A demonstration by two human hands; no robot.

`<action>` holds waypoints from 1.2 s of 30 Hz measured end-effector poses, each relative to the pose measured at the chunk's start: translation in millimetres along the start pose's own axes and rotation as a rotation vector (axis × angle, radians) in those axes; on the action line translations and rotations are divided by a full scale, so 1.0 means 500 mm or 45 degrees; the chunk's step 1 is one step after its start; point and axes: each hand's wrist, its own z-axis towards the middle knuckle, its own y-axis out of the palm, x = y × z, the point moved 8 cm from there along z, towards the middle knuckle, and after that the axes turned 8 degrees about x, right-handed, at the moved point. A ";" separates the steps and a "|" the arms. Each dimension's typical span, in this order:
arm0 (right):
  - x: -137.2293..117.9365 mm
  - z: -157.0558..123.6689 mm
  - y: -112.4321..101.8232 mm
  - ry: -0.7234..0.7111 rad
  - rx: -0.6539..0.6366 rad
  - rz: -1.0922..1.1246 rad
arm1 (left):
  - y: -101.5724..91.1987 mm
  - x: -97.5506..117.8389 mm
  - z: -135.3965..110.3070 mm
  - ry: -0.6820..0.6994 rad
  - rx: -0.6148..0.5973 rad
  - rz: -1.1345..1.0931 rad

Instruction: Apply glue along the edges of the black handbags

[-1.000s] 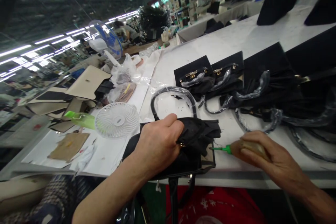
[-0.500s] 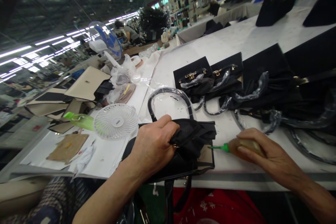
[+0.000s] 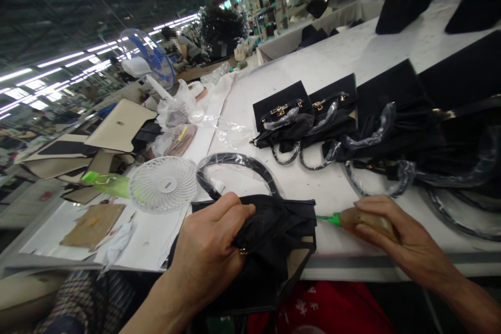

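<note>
My left hand is closed on the gathered black fabric of a black handbag, which lies at the table's near edge and hangs partly over it. Its plastic-wrapped handle loops up behind my fingers, and a beige inner patch shows at the lower right. In my right hand is a brownish squeeze bottle with a green nozzle. The nozzle tip points left and reaches the bag's right edge; whether it touches cannot be told.
Several black handbags with wrapped handles lie along the right. A small white fan, a green bottle and a brown board are on the left. Beyond them stand beige bag pieces and a blue fan. A person sits further back.
The handbag has shifted left and nearer to me, tilting down over the table edge with my left hand. The bottle stays almost in place, its nozzle now at the bag's upper right edge.
</note>
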 end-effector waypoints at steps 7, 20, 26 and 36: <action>-0.005 -0.002 0.006 0.023 -0.106 0.048 | -0.006 0.004 -0.016 -0.011 0.024 -0.087; -0.008 -0.060 0.002 -0.029 -0.015 -0.028 | -0.025 0.020 -0.027 -0.040 0.044 -0.130; -0.003 -0.067 -0.006 0.011 0.044 -0.055 | -0.030 0.029 -0.031 -0.007 0.072 -0.148; 0.015 -0.083 -0.010 0.158 0.059 -0.026 | -0.035 0.029 -0.049 -0.027 0.061 -0.131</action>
